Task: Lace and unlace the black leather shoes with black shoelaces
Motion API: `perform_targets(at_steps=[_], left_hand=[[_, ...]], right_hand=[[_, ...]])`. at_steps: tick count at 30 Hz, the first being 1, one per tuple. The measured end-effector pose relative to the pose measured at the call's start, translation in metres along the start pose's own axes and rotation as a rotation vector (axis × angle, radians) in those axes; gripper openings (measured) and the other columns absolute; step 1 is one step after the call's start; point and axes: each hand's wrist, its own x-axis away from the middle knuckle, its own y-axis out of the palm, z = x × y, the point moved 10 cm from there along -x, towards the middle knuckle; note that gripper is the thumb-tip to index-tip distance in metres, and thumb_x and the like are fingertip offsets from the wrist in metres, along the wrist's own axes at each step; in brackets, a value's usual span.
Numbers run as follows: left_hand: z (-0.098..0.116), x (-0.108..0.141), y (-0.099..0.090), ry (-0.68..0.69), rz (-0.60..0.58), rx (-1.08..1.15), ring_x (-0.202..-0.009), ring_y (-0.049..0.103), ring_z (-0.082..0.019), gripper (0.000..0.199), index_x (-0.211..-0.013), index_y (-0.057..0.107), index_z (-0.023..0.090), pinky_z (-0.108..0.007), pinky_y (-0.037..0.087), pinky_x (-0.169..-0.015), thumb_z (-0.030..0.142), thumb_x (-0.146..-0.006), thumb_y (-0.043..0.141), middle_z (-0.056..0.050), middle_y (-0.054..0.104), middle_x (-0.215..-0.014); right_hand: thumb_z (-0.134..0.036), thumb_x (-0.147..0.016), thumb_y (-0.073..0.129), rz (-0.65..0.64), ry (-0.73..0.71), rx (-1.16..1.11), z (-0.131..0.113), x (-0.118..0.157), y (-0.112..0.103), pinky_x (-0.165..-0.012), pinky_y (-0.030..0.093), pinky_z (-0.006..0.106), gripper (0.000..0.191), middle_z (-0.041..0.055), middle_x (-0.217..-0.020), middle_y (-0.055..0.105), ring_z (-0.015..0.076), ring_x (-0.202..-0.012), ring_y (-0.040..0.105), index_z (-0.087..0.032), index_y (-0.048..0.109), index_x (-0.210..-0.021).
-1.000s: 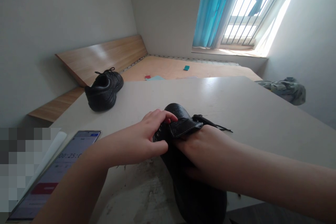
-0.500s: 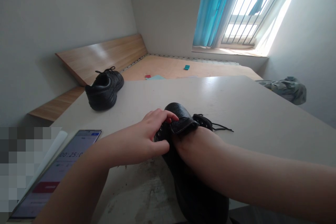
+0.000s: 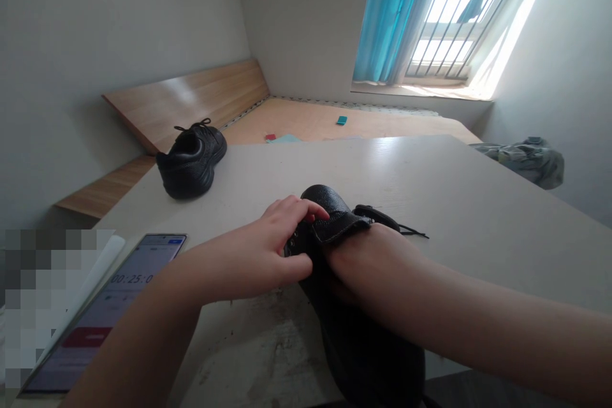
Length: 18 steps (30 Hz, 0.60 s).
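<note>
A black lace-up shoe [image 3: 373, 350] lies on the table in front of me, its toe pointing away and its heel near the front edge. Its tongue [image 3: 342, 224] stands up at the opening, and a loose lace trails to the right. My left hand [image 3: 284, 236] grips the shoe's left side by the eyelets, with a finger over the tongue and the thumb lower down. Reaching in under the tongue, my right hand [image 3: 356, 255] is inside the shoe up to about the wrist; its fingers are hidden.
Another black shoe [image 3: 191, 162], its lace tied, stands at the table's far left. A phone [image 3: 109, 306] showing a timer lies at the left, beside a white object [image 3: 86, 293]. Behind the table [image 3: 478, 217] is a bed [image 3: 306, 116] with small items on it.
My right wrist has shifted slightly rightward in the shoe, and the tongue and the right lace flap have moved a little with it. My left hand keeps its hold.
</note>
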Motion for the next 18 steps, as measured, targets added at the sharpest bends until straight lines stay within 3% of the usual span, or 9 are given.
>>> perform_targets(at_steps=[5,15,18], left_hand=[[0.002,0.000,-0.001,0.013,0.009,-0.006,-0.119,0.046,-0.021,0.049,-0.127,0.046,0.035,-0.034,0.041,-0.101,0.022,-0.080,0.055,0.002,0.048,-0.127],[0.005,0.000,-0.001,0.026,0.014,-0.006,-0.121,0.047,-0.024,0.049,-0.127,0.047,0.031,-0.038,0.041,-0.104,0.022,-0.080,0.054,-0.002,0.049,-0.129],[0.004,0.000,-0.001,0.026,0.016,-0.006,-0.121,0.047,-0.024,0.049,-0.127,0.047,0.032,-0.037,0.042,-0.102,0.022,-0.079,0.055,-0.001,0.049,-0.129]], right_hand=[[-0.016,-0.084,0.062,0.012,-0.006,0.056,-0.004,-0.005,0.006,-0.084,0.055,0.034,0.042,0.0198,-0.111,0.071,0.0284,-0.096,0.070,-0.007,0.063,-0.125],[0.000,-0.077,0.059,0.054,-0.008,0.037,-0.002,-0.005,-0.002,-0.086,0.056,0.036,0.047,0.0184,-0.118,0.069,0.0293,-0.102,0.069,-0.013,0.065,-0.122],[-0.001,-0.076,0.060,0.028,0.015,-0.022,0.000,-0.005,0.001,-0.081,0.057,0.033,0.042,0.0179,-0.108,0.072,0.0275,-0.093,0.071,-0.010,0.067,-0.117]])
